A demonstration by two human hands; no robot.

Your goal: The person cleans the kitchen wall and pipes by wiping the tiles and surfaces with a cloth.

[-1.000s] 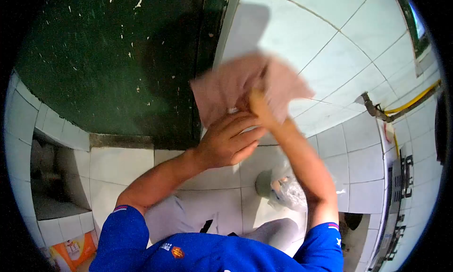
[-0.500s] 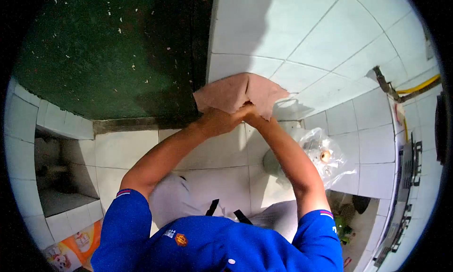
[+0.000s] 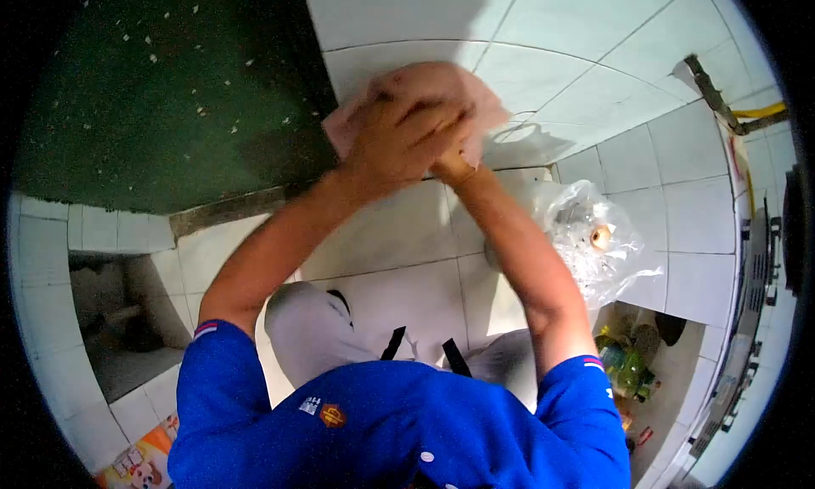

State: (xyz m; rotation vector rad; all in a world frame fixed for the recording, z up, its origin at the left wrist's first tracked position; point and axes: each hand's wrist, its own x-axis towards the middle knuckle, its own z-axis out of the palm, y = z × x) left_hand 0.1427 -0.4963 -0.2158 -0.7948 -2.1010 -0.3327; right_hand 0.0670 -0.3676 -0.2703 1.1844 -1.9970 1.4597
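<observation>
A pink cloth (image 3: 433, 81) is spread out in front of me, before the white tiled wall (image 3: 577, 30). My left hand (image 3: 395, 141) lies over the cloth with its fingers bent and a little apart, touching it. Partly behind it, my right hand (image 3: 454, 154) grips the cloth from below; its fingertips are hidden by the left hand and the folds. Motion blurs both hands slightly.
A dark green door (image 3: 170, 90) stands at the left. By my right forearm is a clear plastic bag (image 3: 590, 243) with rubbish. Bottles (image 3: 628, 370) sit in a low recess at right. A pipe (image 3: 711, 90) juts from the wall.
The cloth first dropped and bunched, then spread again as both hands moved up and slightly left. My left hand now lies over the cloth. The view has shifted, showing more bottles at right.
</observation>
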